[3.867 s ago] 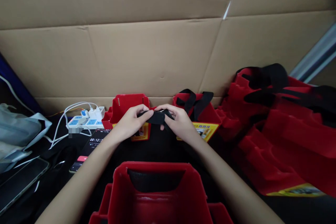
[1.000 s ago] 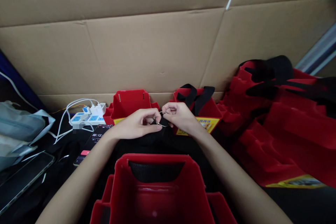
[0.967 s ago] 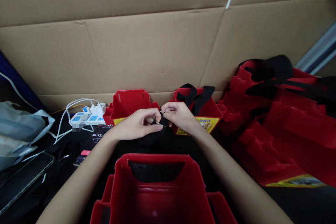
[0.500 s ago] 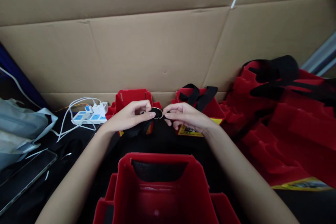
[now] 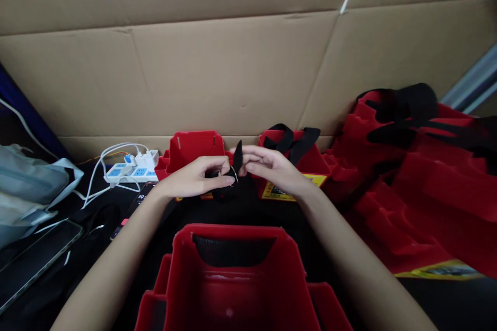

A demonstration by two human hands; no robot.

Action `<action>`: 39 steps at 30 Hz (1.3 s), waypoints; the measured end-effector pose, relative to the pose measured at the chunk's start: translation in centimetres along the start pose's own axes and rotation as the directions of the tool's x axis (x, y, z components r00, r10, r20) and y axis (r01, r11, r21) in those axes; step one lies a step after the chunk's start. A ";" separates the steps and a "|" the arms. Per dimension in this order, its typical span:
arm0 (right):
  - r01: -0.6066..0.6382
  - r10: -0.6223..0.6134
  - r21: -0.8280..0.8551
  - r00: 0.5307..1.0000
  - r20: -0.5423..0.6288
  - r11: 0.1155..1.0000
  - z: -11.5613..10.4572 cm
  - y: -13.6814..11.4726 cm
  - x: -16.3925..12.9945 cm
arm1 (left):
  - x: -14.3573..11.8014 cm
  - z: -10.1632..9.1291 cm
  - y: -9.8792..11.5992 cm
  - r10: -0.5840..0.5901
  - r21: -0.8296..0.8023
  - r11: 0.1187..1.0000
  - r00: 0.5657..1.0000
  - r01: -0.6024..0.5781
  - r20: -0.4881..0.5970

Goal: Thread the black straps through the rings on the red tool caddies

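Observation:
My left hand (image 5: pixel 207 175) is closed on a black strap (image 5: pixel 238 156) and a thin metal ring (image 5: pixel 235 176), with the thumb pressed on top near the ring. The strap's end stands upright between my two hands. On its other side my right hand (image 5: pixel 269 166) has bent fingers pinched at that end; the fingertips are partly hidden behind it. Below both hands sits an open red plastic bin (image 5: pixel 233 275), a black webbing band (image 5: pixel 233 251) across its far wall. Just behind my left hand stands a smaller red bin (image 5: pixel 196 146) with slots in its back wall.
A red bin with black straps (image 5: pixel 293 139) and a yellow label stands behind my right hand. More red bins (image 5: pixel 438 181) are piled at right. A power strip (image 5: pixel 132 171) with white cables, a phone (image 5: pixel 42 258) and a grey bag (image 5: pixel 31 186) lie left. Cardboard (image 5: pixel 233 72) forms the back wall.
The strap's end has come up between my hands, and the ring has turned edge-on. My right fingers have moved from beside the ring to the strap's end.

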State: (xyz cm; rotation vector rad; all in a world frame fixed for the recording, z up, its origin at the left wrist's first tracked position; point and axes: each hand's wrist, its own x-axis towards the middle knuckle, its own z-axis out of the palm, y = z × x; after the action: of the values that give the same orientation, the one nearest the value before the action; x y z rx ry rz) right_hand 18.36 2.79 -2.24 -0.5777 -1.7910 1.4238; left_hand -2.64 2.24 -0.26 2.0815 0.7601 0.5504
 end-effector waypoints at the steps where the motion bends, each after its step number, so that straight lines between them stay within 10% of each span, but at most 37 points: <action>1: -0.015 0.015 -0.063 1.000 -0.010 0.998 0.2 0.1 0.1 | 0.0 0.1 0.0 0.007 0.000 1.000 1.000 -0.007 0.005; 11: 0.202 -0.189 -0.234 0.979 0.076 0.951 0.3 -0.6 -0.3 | -0.2 0.4 1.0 0.066 0.046 0.997 0.997 -0.068 0.038; 24: 0.038 -0.065 -0.263 0.994 -0.093 0.964 1.6 0.0 0.3 | -0.5 -0.1 0.9 0.071 0.068 0.995 0.997 -0.069 -0.022; 32: -0.180 0.182 -0.039 0.982 0.054 0.983 1.4 -0.3 0.4 | -0.4 0.8 0.7 0.070 0.233 0.971 0.995 -0.051 -0.075; 39: -0.238 0.212 -0.125 0.958 -0.191 0.963 0.9 -1.0 0.6 | -0.5 1.4 1.2 0.107 0.339 0.938 0.991 -0.076 -0.074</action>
State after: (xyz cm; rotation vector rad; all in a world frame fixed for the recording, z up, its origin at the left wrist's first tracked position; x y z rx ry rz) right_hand 17.44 2.41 -1.23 -0.9826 -1.7401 1.3480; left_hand -1.77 0.56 -0.16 2.4311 0.8618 0.6045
